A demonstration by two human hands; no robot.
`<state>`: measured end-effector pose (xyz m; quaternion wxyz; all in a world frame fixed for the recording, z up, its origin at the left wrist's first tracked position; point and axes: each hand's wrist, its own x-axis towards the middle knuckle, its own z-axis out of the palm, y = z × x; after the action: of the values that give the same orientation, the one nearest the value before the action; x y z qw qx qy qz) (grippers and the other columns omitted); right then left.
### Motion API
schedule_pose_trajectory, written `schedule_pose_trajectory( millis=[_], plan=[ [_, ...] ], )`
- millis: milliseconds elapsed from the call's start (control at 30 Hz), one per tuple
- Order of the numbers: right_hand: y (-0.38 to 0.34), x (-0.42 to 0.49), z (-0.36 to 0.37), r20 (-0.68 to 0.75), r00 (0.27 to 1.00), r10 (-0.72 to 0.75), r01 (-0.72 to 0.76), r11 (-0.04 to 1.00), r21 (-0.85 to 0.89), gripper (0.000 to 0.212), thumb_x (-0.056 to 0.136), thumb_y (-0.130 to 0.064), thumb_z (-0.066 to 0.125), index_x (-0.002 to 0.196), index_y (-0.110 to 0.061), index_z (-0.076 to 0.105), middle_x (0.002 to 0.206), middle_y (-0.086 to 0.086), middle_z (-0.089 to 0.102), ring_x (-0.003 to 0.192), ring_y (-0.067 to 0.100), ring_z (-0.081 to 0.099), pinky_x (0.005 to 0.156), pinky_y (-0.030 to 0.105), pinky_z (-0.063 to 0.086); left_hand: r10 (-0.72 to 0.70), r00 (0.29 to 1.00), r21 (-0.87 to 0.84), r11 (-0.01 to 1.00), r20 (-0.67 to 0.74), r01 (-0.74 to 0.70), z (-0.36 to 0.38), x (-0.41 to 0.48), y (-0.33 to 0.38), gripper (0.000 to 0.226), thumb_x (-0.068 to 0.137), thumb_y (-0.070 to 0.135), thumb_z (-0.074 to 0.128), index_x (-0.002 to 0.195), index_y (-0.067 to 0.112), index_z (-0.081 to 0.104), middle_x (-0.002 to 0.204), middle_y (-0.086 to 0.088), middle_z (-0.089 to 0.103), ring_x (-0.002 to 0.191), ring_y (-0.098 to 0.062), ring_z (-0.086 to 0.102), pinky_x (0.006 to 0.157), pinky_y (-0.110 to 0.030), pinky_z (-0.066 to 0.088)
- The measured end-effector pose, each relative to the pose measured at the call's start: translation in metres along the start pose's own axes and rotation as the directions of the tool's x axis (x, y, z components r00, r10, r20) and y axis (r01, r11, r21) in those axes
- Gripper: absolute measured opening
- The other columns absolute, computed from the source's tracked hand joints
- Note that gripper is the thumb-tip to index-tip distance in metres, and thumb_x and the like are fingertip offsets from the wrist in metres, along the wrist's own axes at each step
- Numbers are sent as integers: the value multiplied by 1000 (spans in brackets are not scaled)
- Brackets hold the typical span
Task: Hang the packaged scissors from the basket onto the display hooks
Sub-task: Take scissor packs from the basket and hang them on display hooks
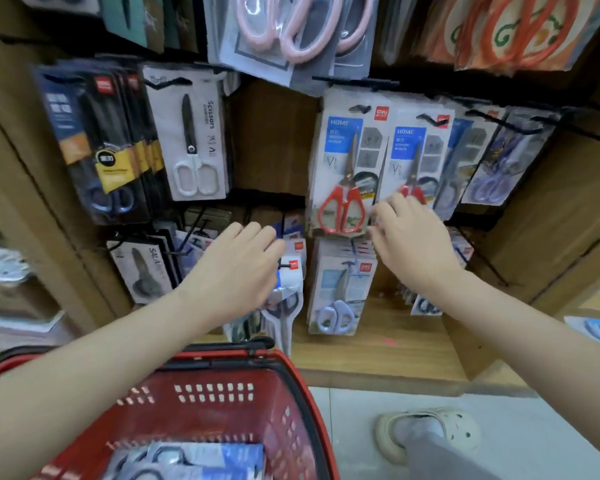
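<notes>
Seemingly left grip holds scissors pack; fingertips hidden.

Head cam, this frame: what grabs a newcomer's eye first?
Two bare arms reach in at centre: the left hand at a white pack in the lower row, the right hand with spread fingers against the red-handled scissors packs. Below them, the red basket fills the bottom left, with more packs inside.
</notes>
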<state>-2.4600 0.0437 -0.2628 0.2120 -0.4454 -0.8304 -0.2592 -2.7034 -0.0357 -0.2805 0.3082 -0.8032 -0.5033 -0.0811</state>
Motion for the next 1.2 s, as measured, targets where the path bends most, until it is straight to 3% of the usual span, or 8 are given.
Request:
schedule_pose_trajectory(
  millis=[333,467,533,633,733,833,1033,1200],
  plan=[
    [-170,-106,24,152,927,-343,245,860,447,17,86,-28,43,99,-20,51,85,-2,57,76,20,59,64,33,49,-78,943,-156,979,323,135,-5,-205,-8,19,79,25,45,77,15,61,73,-2,51,66,-24,50,66,-36,30],
    [-235,-149,46,347,841,-415,132,779,613,24,79,-29,58,103,-28,56,89,-12,57,79,7,61,68,19,52,-93,873,-205,955,478,214,16,-269,1,19,77,27,42,72,18,58,70,1,51,63,-20,49,64,-32,27],
    [-262,-164,60,511,754,-413,10,785,620,39,79,-25,68,117,-24,58,105,-10,57,93,7,60,80,18,51,-110,802,-220,932,587,288,31,-293,7,22,76,29,40,70,20,59,69,4,51,61,-17,49,63,-29,33],
    [-292,-186,95,689,578,-437,-167,763,624,47,97,-17,44,142,-19,33,137,-4,38,127,14,41,104,26,36,-159,672,-207,878,723,431,56,-318,14,32,80,35,38,83,21,66,77,5,58,68,-15,55,63,-28,47],
    [-313,-201,129,790,456,-409,-314,757,573,52,96,-15,44,146,-19,27,146,-3,32,135,17,35,107,29,33,-178,521,-172,814,835,555,82,-332,21,40,97,35,34,130,16,48,123,-2,53,112,-21,50,97,-32,37],
    [-325,-210,151,855,338,-395,-375,776,507,60,97,-17,48,150,-15,19,155,2,24,142,19,25,113,29,22,-174,406,-151,743,897,652,108,-339,28,50,100,36,33,146,17,26,142,-2,40,130,-20,38,110,-31,26],
    [-346,-228,178,896,210,-391,-388,808,444,75,96,-21,53,152,-11,3,158,5,13,145,20,14,116,27,9,-41,180,-145,430,983,891,160,-356,48,67,97,35,47,151,18,11,156,-7,22,138,-29,32,113,-42,26],
    [-355,-241,190,895,299,-332,-382,818,431,78,91,-16,60,151,-13,9,151,5,22,140,21,20,115,26,11,-150,86,-85,13,985,996,176,-352,58,68,90,14,61,147,18,24,142,-11,41,107,-22,56,88,-24,40]
  ],
)
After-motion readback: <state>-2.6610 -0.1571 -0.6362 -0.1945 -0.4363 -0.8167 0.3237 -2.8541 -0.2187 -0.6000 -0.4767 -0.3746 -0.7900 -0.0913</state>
